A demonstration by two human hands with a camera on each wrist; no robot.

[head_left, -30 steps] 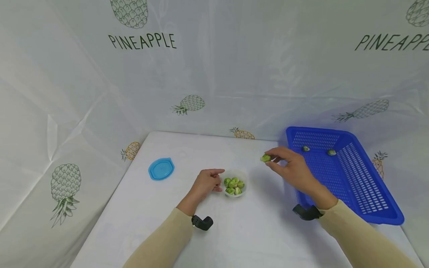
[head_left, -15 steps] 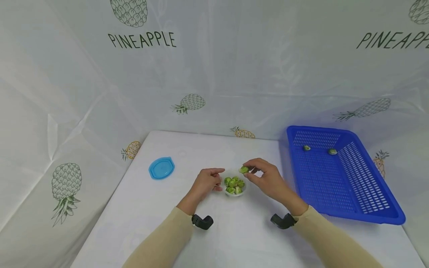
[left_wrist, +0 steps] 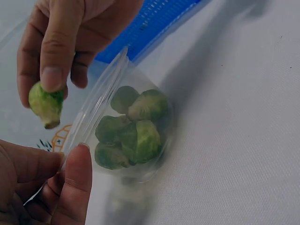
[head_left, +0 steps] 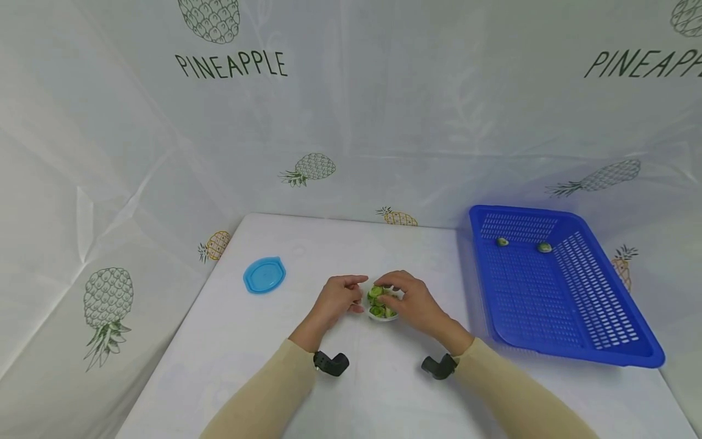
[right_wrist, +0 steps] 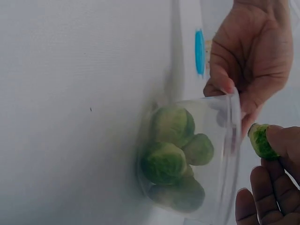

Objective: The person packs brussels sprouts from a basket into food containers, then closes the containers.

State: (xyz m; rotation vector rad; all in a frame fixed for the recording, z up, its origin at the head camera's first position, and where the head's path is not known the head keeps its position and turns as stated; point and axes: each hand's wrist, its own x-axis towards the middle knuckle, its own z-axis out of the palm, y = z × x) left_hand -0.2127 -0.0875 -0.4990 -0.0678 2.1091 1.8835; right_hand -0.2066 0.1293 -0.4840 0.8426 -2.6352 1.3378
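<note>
Right hand (head_left: 414, 306) firmly pinches sprout (left_wrist: 44, 99) | left hand (head_left: 339, 299) grips bowl (left_wrist: 104, 101) just below | (low, gentle release looks wisest)

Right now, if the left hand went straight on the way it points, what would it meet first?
Most likely the clear, round plastic bowl of small green Brussels sprouts: the left hand appears to be touching its rim. Whether a finger would pass over that rim instead is unclear.

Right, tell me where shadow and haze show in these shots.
Head view: soft light, a faint shadow beside the right sleeve; left wrist: a dark, soft-edged shadow across the white table; right wrist: dim and greyish, the sprouts hazy through the container.
</note>
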